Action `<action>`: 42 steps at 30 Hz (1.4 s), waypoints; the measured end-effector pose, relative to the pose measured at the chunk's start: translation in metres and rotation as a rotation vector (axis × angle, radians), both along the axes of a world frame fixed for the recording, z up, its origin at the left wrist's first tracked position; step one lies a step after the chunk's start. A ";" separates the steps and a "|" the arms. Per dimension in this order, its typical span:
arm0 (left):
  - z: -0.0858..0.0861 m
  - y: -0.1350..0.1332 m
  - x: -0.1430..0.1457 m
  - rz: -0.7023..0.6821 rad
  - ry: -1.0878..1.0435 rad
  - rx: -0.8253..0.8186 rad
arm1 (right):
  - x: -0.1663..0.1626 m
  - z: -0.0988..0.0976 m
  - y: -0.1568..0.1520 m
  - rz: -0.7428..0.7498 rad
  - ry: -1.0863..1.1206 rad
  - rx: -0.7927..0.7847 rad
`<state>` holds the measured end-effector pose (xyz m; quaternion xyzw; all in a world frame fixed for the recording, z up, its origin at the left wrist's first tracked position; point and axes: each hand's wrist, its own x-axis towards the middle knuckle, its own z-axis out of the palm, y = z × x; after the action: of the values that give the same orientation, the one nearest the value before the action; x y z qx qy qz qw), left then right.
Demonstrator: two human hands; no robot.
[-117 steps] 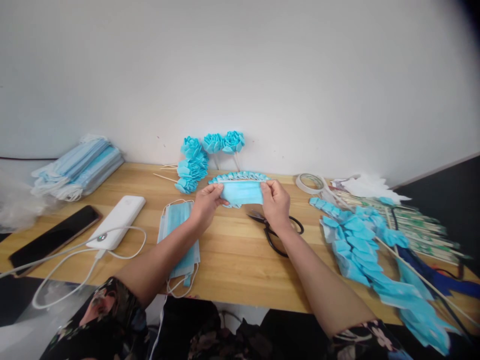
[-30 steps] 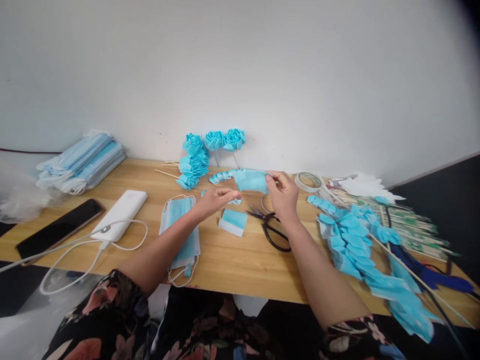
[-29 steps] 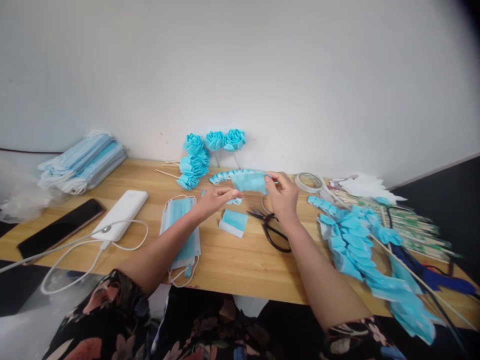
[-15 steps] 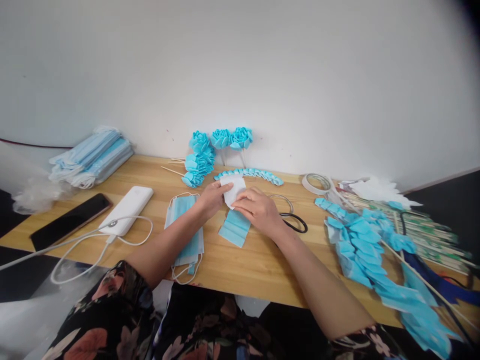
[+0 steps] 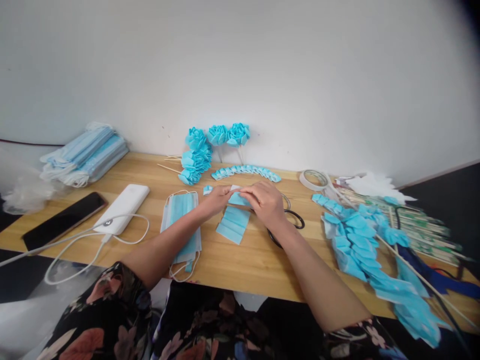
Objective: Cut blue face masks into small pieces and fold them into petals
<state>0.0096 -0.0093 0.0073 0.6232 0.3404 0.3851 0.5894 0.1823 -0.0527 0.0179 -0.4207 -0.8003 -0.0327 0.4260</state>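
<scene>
Both hands meet at the middle of the wooden table [image 5: 240, 270] over a small blue mask piece [image 5: 237, 199]. My left hand [image 5: 215, 198] pinches its left edge. My right hand [image 5: 263, 202] presses down on its right side with the fingers curled. Just in front of them lies a pleated blue mask strip [image 5: 232, 225]. A whole face mask [image 5: 182, 225] lies flat beside my left forearm. Black scissors [image 5: 290, 222] are partly hidden under my right wrist.
Blue mask flowers [image 5: 215, 142] lean on the wall above a curved row of folded petals [image 5: 245, 172]. A mask stack [image 5: 84, 155], a phone [image 5: 62, 220] and a power bank [image 5: 122, 202] sit left. A tape roll [image 5: 313, 179], folded blue pieces [image 5: 360, 245] and sticks lie right.
Both hands came down from holding a blue piece in the air to the table. A cut pleated strip now lies in front of them, and my right hand covers the scissors.
</scene>
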 end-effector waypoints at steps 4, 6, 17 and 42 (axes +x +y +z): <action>0.001 -0.003 0.000 -0.082 0.035 0.020 | 0.000 0.000 0.000 0.024 0.084 -0.031; 0.001 -0.004 -0.001 -0.114 0.033 0.033 | 0.000 -0.001 0.001 0.048 0.116 -0.076; 0.006 -0.007 -0.002 -0.124 0.073 0.035 | 0.000 -0.003 0.000 -0.005 0.218 -0.206; 0.007 0.001 -0.005 0.199 -0.144 -0.032 | 0.005 -0.007 0.010 0.122 0.815 -0.703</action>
<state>0.0043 -0.0087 0.0146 0.5476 0.3632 0.4802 0.5811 0.1876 -0.0430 0.0108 -0.4690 -0.5559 0.4277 0.5367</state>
